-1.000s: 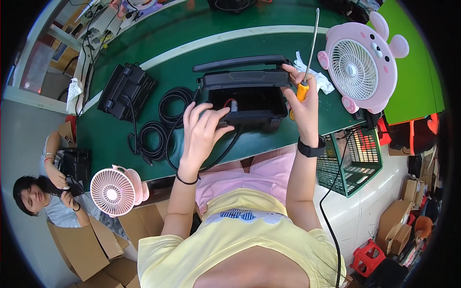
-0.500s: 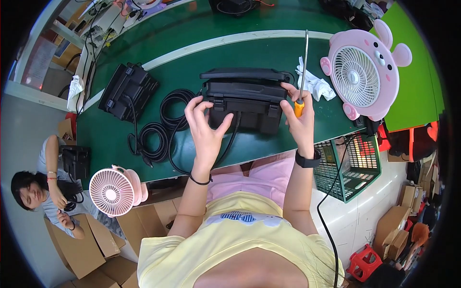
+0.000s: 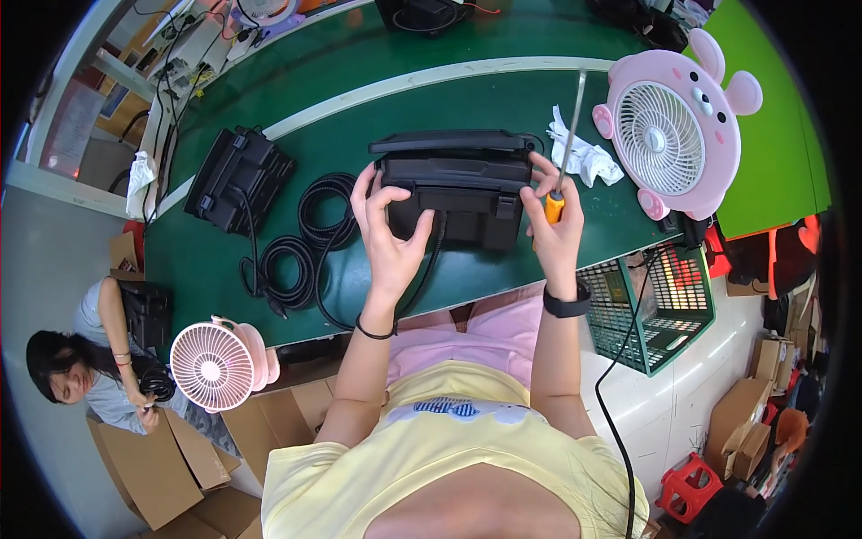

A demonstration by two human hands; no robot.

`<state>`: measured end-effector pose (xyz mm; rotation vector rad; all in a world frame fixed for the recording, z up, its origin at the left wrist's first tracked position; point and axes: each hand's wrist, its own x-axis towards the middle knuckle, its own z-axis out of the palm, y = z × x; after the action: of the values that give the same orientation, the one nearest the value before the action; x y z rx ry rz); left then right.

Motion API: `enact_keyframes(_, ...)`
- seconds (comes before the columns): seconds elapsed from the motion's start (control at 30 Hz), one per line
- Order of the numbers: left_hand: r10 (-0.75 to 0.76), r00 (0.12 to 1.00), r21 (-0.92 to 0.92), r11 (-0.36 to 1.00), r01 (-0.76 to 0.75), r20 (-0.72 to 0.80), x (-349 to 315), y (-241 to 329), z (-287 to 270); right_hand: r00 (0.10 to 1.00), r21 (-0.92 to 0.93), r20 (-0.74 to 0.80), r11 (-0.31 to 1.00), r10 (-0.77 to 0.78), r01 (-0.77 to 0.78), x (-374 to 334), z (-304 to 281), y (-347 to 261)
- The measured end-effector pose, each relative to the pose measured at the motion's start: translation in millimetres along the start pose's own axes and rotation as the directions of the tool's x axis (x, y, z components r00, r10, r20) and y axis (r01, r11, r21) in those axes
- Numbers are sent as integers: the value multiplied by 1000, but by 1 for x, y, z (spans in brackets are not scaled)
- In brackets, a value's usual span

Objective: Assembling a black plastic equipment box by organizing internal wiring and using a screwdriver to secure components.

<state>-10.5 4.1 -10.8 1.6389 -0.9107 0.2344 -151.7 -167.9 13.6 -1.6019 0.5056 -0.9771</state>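
In front of me on the green bench a black plastic case [image 3: 467, 199] stands with its latched side facing me and its lid part raised at the back. My left hand [image 3: 392, 241] grips its left end, fingers bent over the edge by the latch and thumb at the front. At the right end, my right hand [image 3: 558, 229] touches the case with fingers and thumb. A screwdriver [image 3: 554, 208] with a yellow handle is also held in that hand, its long shaft pointing up and away. A black cable [image 3: 437, 260] hangs from the case's front.
Left lie coiled black cables [image 3: 289, 269] and a second black case [image 3: 238, 180]. A small pink fan [image 3: 214, 366] is at the near left edge, beside a co-worker [image 3: 117, 359]. On the right are crumpled white paper [image 3: 588, 162], a pink animal-shaped fan [image 3: 669, 135] and a green crate [image 3: 660, 346].
My left fingers have shifted up around the case's left end. The screwdriver still sits in my right hand, its shaft slightly lower. The co-worker's hands have moved together, and the view has shifted slightly.
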Motion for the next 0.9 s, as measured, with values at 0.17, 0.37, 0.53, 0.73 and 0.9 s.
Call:
enact_keyframes(0.17,-50,999,-20,999,50,-1,5,3,3,994,-325,-78,944,-81,52,-21,2,-1)
enact_keyframes(0.37,-110,994,-84,990,109,-5,10,3,3,990,-413,12,901,-143,136,-24,5,-3)
enact_keyframes(0.53,-66,998,-5,998,66,7,14,8,3,981,-366,-2,913,-193,179,-19,8,-5)
enact_keyframes(0.73,-90,996,-104,990,90,4,6,9,2,984,-302,-7,939,-176,166,-7,11,-18)
enact_keyframes(0.9,-51,998,-101,994,47,-29,-1,2,5,983,-267,4,948,-181,176,-7,8,-9)
